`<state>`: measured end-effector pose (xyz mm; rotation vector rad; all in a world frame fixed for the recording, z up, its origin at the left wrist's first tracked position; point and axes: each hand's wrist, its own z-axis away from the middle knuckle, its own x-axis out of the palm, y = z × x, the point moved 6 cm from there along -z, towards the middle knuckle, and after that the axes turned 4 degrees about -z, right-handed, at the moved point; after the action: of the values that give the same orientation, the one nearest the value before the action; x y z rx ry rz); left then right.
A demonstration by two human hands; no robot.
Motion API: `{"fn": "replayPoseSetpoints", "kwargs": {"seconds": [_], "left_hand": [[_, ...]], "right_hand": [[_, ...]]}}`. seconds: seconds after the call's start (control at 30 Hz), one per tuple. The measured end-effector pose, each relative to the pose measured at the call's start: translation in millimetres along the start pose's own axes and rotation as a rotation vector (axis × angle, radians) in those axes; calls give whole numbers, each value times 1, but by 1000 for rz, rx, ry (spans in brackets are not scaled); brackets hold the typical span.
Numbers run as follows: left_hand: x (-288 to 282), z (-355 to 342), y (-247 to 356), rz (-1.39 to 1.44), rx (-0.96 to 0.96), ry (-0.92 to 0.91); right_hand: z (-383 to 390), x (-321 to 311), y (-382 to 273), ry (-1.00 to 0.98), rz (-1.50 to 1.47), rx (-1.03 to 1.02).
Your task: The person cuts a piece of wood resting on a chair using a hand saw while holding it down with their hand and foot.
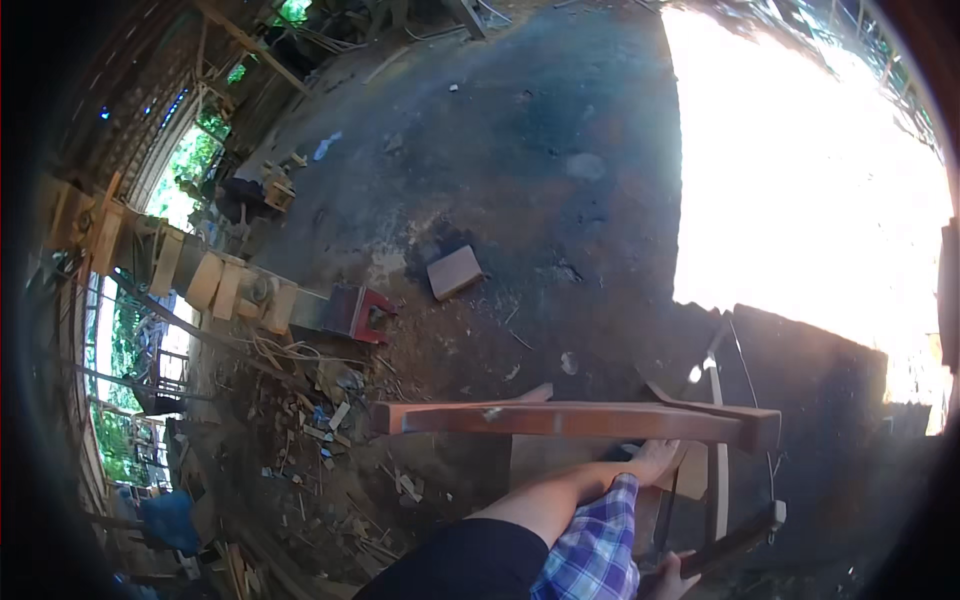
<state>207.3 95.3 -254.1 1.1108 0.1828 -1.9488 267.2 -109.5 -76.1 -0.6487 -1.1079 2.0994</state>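
A reddish-brown wooden beam frame stretches across the lower middle. Under its right half lies what looks like my left hand, coming out of a purple plaid cuff; its fingers are too small and partly covered to read. My right hand, at the lower edge, is closed round the dark wooden end bar of a bow saw. The saw's pale stretcher and thin wire run away from me, past the beam's right end. A bare knee below dark shorts is bent just left of the plaid sleeve.
A brown block lies on the dark floor ahead. To its left stands a red box-like thing beside a bench with wooden pieces. Offcuts and scraps litter the floor at left. Bright sunlight covers the far right floor.
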Motion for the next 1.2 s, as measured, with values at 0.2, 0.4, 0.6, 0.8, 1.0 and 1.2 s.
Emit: {"fn": "replayPoseSetpoints", "kwargs": {"seconds": [0.2,0.4,0.6,0.8,1.0,1.2], "left_hand": [[-16,33,-3,117,86,9],[-33,44,-6,106,89,110],[-33,43,1,-107,-9,123],[-43,51,4,-122,-12,12],[-34,59,6,-99,9,168],[-25,71,3,32,56,376]], "right_hand": [[12,1,-27,-25,-1,100],[18,17,-52,-57,-37,131],[11,1,-37,-4,-115,195],[8,2,-39,-70,-99,126],[11,10,-43,-58,-198,83],[15,13,-43,-48,-234,89]]}}
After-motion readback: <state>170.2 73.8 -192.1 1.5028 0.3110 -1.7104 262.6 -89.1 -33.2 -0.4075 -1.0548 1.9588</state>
